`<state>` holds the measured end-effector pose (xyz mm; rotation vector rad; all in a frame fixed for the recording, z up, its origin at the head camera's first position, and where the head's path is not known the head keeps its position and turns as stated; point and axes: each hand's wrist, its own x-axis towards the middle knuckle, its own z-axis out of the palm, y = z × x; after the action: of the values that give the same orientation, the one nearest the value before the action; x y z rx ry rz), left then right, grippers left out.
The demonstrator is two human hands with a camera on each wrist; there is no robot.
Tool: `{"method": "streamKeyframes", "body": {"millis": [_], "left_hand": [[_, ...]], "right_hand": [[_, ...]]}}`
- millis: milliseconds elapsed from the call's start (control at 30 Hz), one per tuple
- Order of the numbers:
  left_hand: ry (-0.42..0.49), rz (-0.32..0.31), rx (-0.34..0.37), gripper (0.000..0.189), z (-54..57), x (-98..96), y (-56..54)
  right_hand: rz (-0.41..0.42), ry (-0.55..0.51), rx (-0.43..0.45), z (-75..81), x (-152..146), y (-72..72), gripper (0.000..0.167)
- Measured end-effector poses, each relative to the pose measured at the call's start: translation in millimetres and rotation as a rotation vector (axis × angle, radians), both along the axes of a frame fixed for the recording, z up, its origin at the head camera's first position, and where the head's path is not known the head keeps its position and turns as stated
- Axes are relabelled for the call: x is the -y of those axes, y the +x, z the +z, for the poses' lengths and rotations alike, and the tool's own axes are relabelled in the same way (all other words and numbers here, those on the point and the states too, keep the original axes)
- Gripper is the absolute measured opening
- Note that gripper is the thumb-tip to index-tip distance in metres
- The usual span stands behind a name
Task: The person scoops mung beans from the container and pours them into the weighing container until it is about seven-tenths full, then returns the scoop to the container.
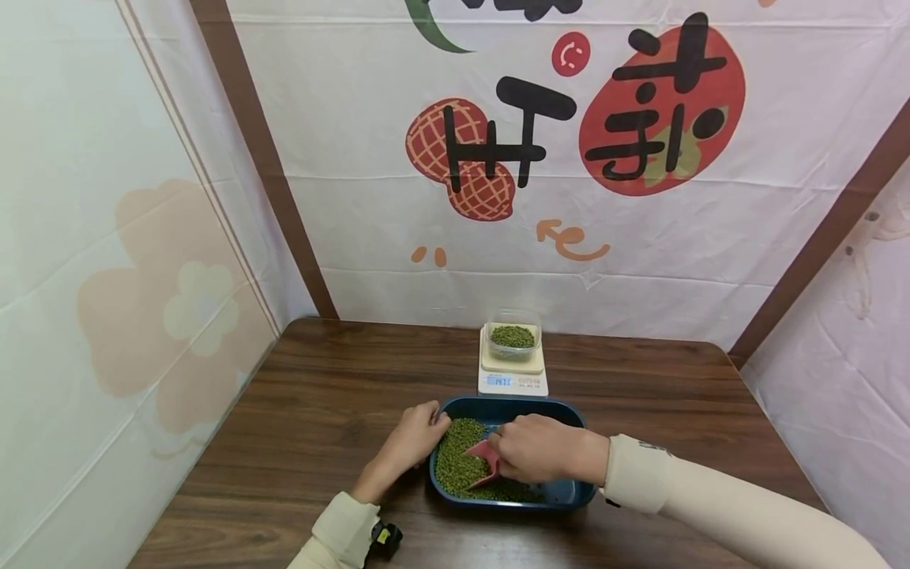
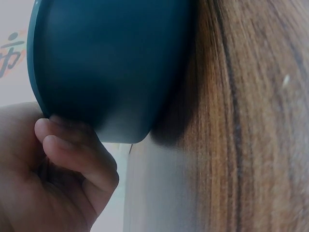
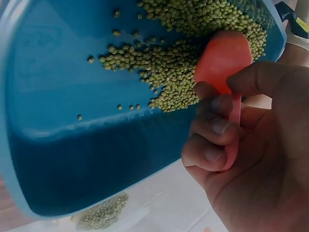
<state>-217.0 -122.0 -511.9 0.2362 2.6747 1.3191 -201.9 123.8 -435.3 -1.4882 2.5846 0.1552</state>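
A deep blue tub (image 1: 508, 408) stands on the table, with green mung beans (image 1: 455, 460) heaped towards its left side. My left hand (image 1: 412, 436) grips the tub's left rim; in the left wrist view its curled fingers (image 2: 79, 154) lie against the outer wall. Inside the tub, my right hand (image 1: 536, 449) holds a pinkish-red scoop (image 3: 224, 58) by its handle, fingers wrapped round it and thumb near the base of the bowl. The scoop's front edge is in among the beans. In the right wrist view, loose beans lie scattered over the tub's bare floor.
Behind the tub, a white kitchen scale (image 1: 512, 385) with a lit display carries a clear plastic container (image 1: 513, 354) of mung beans. The brown wooden table (image 1: 341, 371) ends at a printed cloth backdrop (image 1: 370, 197), and more cloth hangs at both sides.
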Motion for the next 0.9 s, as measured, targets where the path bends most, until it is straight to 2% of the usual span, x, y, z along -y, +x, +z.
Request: {"method": "streamKeyframes", "body": {"millis": [467,733,900], "left_hand": [[-0.007,0.003,-0.005,0.031,1.7,-1.3,-0.4],[-0.009,0.009,-0.001,0.03,1.9,-1.5,-0.3],[-0.011,0.005,-0.006,0.03,1.9,-1.2,0.0]], "right_hand": [[0.013,0.048,-0.015,-6.4,14,-4.3,0.012],[-0.037,0.046,0.06,-11.9,12,-6.0,0.009],[-0.039,0.023,0.097,-15.0,10,-8.4,0.01]]}}
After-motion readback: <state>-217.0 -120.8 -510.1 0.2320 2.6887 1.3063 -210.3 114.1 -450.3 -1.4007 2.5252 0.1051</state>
